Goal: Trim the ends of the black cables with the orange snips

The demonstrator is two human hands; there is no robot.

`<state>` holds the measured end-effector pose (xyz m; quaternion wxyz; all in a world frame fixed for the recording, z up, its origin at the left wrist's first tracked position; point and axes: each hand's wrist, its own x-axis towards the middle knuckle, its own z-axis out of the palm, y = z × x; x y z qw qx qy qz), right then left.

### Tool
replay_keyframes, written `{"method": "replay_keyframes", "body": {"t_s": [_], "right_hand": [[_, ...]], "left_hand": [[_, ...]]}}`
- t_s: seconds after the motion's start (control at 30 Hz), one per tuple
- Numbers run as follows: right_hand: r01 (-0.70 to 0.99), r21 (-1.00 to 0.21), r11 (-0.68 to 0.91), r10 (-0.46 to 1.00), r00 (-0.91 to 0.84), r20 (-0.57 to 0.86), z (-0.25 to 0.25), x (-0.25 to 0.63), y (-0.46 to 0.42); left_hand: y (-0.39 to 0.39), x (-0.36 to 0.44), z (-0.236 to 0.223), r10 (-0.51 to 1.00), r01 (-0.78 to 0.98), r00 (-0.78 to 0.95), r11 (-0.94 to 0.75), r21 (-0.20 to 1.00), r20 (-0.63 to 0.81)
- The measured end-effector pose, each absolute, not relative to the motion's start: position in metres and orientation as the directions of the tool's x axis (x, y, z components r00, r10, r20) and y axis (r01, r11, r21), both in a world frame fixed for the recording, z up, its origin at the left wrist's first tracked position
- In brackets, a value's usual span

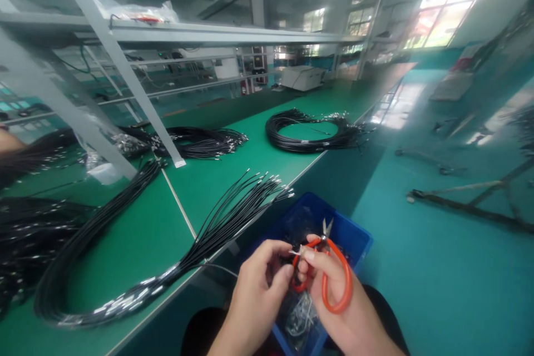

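My right hand [340, 295] is closed around red-handled scissors [347, 281], whose slightly parted blades point up and away from me. Its thumb and finger also pinch near a small whitish cable tip [295, 252]. From the left, my left hand [254, 289] meets it with bent, closed fingers at that same tip. A thin cable [223, 268] runs from the table edge to behind my left hand. Beside it on the green table lies a long bundle of black cables [162, 275], its metal-tipped ends fanned out near the edge.
Below my hands stands a blue bin [362, 242] with plastic bags and small bits inside. More coiled black cables [292, 142] lie farther along the green table [233, 169]. A white shelf post [137, 89] rises at left. Wheeled stand legs [471, 203] are on the right floor.
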<state>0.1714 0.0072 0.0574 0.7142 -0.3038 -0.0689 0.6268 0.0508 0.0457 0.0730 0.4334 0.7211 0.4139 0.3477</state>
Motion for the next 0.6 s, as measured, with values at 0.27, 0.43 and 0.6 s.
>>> {"method": "replay_keyframes", "body": {"t_s": [0.27, 0.43, 0.6], "right_hand": [[-0.379, -0.909, 0.173, 0.845, 0.531, -0.061, 0.059, 0.168, 0.004], [0.266, -0.92, 0.288, 0.749, 0.537, 0.389, 0.053, 0.169, 0.004], [0.478, -0.789, 0.386, 0.712, 0.389, 0.584, 0.049, 0.173, 0.007]], "left_hand": [[0.047, 0.056, 0.061, 0.914, -0.001, 0.4, 0.075, 0.997, -0.068], [0.05, 0.053, 0.064, 0.898, -0.03, 0.429, 0.119, 0.992, -0.095], [0.044, 0.055, 0.069, 0.895, -0.009, 0.437, 0.105, 0.994, -0.091]]}}
